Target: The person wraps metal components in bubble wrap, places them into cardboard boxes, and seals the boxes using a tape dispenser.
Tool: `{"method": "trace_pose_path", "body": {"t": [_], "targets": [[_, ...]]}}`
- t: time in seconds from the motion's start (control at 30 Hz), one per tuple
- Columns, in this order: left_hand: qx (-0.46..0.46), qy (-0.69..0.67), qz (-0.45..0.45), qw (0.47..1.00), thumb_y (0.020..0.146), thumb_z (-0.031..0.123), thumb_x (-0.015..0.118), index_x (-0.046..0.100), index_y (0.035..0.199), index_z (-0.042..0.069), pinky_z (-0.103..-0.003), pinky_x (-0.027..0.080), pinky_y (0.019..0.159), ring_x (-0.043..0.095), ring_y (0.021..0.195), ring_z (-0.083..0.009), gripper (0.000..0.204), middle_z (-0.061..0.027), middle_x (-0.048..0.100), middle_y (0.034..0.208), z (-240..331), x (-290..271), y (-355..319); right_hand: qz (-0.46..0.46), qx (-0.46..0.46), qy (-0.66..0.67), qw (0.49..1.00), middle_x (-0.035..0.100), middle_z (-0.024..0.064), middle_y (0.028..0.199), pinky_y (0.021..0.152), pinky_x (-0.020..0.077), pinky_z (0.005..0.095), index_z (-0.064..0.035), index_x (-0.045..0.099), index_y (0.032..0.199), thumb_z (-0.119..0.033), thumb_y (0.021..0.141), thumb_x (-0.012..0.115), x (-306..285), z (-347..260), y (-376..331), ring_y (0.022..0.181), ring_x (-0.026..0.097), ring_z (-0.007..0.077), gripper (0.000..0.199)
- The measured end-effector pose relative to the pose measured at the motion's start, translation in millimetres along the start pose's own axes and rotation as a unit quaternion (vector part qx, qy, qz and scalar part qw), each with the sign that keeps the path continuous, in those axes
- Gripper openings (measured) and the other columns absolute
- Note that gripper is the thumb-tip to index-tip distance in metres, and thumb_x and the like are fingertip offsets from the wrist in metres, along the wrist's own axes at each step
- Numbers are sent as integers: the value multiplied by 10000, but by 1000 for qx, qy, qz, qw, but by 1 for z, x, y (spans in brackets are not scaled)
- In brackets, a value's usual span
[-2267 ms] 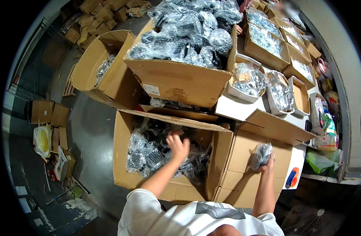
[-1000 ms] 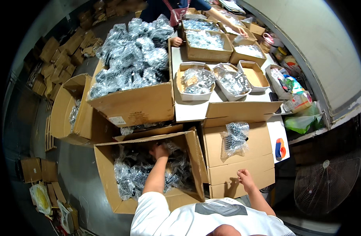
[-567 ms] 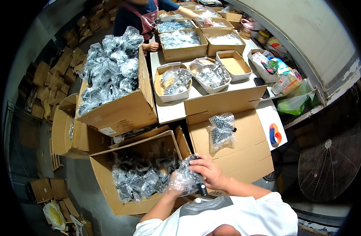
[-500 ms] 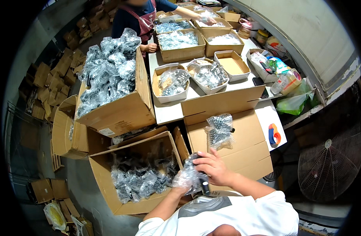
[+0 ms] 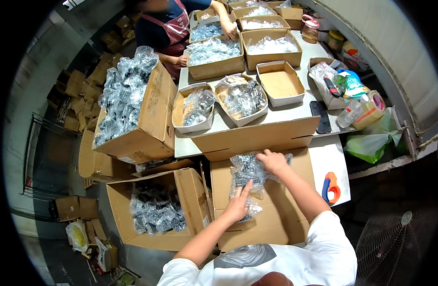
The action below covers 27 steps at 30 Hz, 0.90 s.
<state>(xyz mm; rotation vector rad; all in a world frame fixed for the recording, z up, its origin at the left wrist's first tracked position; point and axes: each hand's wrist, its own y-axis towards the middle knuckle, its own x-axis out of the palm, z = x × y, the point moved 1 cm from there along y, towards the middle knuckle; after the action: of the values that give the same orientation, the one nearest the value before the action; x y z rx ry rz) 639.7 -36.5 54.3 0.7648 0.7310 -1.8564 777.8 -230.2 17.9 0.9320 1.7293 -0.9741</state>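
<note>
Bubble-wrapped parcels (image 5: pixel 244 177) with dark contents lie inside an open cardboard box (image 5: pixel 295 202) in front of me. My right hand (image 5: pixel 273 162) rests on the far end of the wrapping, its fingers spread over the plastic. Nearer to me, my left hand (image 5: pixel 236 206) touches the wrap from the left with its fingers stretched and apart. More bubble wrap shows below and beside the left hand. What is inside the wrapping cannot be made out, and part of it is hidden under both hands.
To the left, a carton (image 5: pixel 115 198) holds more wrapped parcels; a taller carton (image 5: pixel 158 112) behind it is heaped with them. Small trays (image 5: pixel 283 101) and boxes stand on the table. An orange-blue tape dispenser (image 5: pixel 329 188) lies right. Across the table, a co-worker's hand (image 5: pixel 230 29) reaches into a box.
Both hands have moved forward from near my chest into the open box, bringing a wrapped parcel beside the one there. My view has shifted, and the co-worker's reaching hand has drawn nearer.
</note>
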Motion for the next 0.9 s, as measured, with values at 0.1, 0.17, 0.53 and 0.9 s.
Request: {"method": "trace_pose_path", "body": {"t": [0.1, 0.17, 0.53, 0.9], "targets": [[35, 75, -82, 993, 804, 67, 471, 429, 1278, 216, -438, 484, 776, 583, 935, -365, 499, -174, 558, 1088, 23, 23, 19, 39, -72, 96, 992, 547, 125, 1096, 856, 445, 425, -141, 583, 1085, -201, 756, 632, 4, -11, 15, 1003, 561, 308, 338], [34, 146, -129, 980, 816, 104, 460, 494, 1147, 179, -436, 485, 753, 590, 905, -356, 341, -150, 580, 1039, 21, 33, 28, 134, -77, 144, 977, 551, 127, 1098, 868, 432, 428, -129, 587, 1082, -198, 749, 645, -24, -12, -4, 1017, 546, 310, 345], [-344, -501, 261, 750, 930, 245, 501, 557, 892, 7, -304, 442, 715, 533, 771, -160, 247, -84, 600, 846, -40, 124, 24, 367, 74, 406, 833, 565, 148, 927, 779, 465, 348, 1, 586, 917, -56, 762, 621, -30, 60, -57, 874, 564, 294, 170], [6, 146, 114, 983, 755, 200, 553, 474, 1220, 104, -551, 221, 990, 352, 1242, -277, 481, -81, 445, 1279, 27, 51, 58, 175, 407, 809, 386, 500, 195, 1159, 878, 425, 459, 62, 472, 1090, -152, 807, 569, -80, 83, 182, 1028, 528, 276, 367]]}}
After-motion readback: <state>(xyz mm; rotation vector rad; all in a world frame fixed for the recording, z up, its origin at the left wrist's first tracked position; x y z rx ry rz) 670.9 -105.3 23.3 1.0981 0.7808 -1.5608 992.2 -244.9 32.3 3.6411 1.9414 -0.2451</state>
